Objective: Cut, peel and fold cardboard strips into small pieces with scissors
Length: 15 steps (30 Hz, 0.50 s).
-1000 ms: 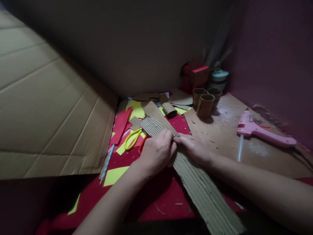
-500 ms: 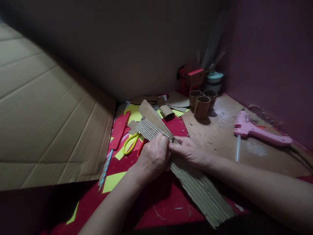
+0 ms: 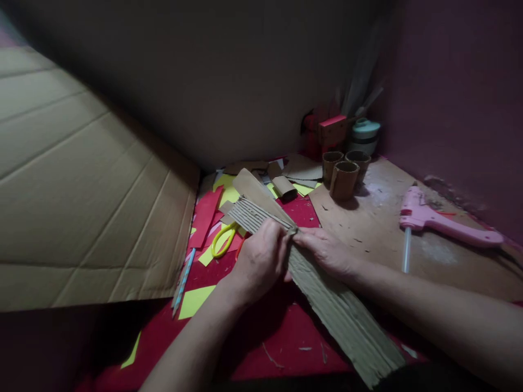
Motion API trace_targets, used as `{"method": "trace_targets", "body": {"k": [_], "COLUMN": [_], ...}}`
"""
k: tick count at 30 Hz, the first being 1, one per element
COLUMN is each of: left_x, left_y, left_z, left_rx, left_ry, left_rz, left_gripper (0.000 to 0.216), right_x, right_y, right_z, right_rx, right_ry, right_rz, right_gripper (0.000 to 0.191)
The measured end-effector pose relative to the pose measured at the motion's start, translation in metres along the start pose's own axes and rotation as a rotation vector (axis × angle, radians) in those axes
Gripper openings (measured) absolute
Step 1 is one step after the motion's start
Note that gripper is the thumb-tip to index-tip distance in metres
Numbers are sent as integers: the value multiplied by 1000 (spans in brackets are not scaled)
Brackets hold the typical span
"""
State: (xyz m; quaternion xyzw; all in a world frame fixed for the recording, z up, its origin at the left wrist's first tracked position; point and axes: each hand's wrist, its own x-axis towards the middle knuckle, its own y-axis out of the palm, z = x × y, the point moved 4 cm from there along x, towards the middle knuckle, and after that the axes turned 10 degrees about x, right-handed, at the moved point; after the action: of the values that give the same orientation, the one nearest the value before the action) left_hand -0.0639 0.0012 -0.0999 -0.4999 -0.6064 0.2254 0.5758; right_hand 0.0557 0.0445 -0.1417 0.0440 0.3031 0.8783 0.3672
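A long strip of ridged corrugated cardboard (image 3: 339,310) runs from the middle of the red mat toward the lower right. My left hand (image 3: 261,258) is closed on the strip's upper part, thumb and fingers pinched around it. My right hand (image 3: 327,250) is closed on the same strip just to the right, fingertips meeting the left hand's. Beyond my hands the strip's far end (image 3: 249,212) shows peeled ridges and a smooth paper layer lifted off.
Yellow-handled scissors (image 3: 223,242) lie left of my hands among red and yellow paper scraps. A pencil (image 3: 182,283) lies near a big flattened carton (image 3: 81,207). Three cardboard tubes (image 3: 344,177) stand at the back. A pink glue gun (image 3: 441,223) rests on the right board.
The hands stay pinched on the strip in nearly the same spot. The strip's near end swung and shifted slightly; the view moved a little.
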Motion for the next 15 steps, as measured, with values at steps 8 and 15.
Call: {"method": "trace_targets", "body": {"k": [8,15], "left_x": [-13,-9], "left_y": [4,-1], "left_z": [43,11], "left_rx": [-822,-826], "left_ry": [-754,-594], "left_rz": [214,-66], "left_gripper": [31,18], "right_x": [1,2], "right_y": [1,-6], "right_z": [7,4], "right_rx": [111,42], "right_ry": [68,54], "right_rz": [16,-65], "right_gripper": [29,29]}}
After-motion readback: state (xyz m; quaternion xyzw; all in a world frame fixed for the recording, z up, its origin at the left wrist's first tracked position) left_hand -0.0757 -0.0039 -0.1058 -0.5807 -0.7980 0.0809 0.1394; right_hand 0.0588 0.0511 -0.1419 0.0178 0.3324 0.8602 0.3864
